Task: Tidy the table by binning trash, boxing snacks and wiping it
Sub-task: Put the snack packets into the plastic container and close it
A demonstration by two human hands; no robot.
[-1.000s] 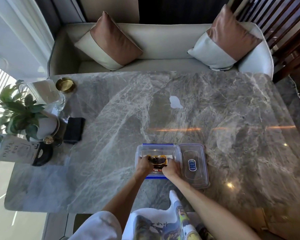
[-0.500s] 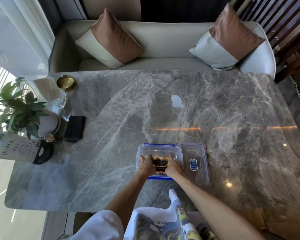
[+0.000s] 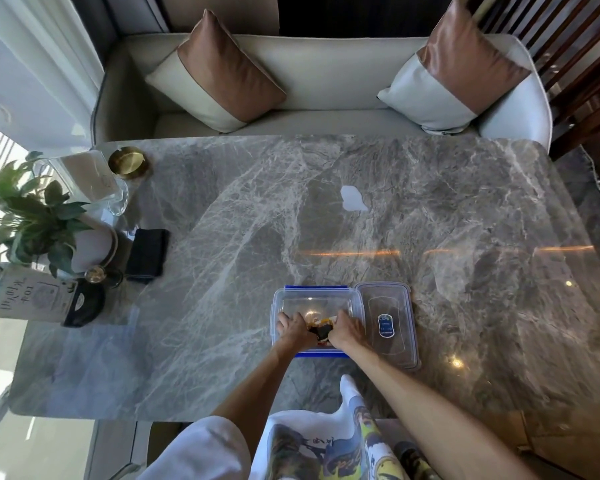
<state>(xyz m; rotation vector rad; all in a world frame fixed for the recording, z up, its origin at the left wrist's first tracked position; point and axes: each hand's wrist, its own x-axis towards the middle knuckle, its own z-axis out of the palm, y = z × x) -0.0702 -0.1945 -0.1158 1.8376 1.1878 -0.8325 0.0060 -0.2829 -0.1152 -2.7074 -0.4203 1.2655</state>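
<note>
Two hands — left hand and right hand — grip one snack packet inside one clear box; one lid beside it — label unreadable.

Bright sun comes in from the window side, left of the table. The table top shines with small glare spots. Edges look bent.
</note>
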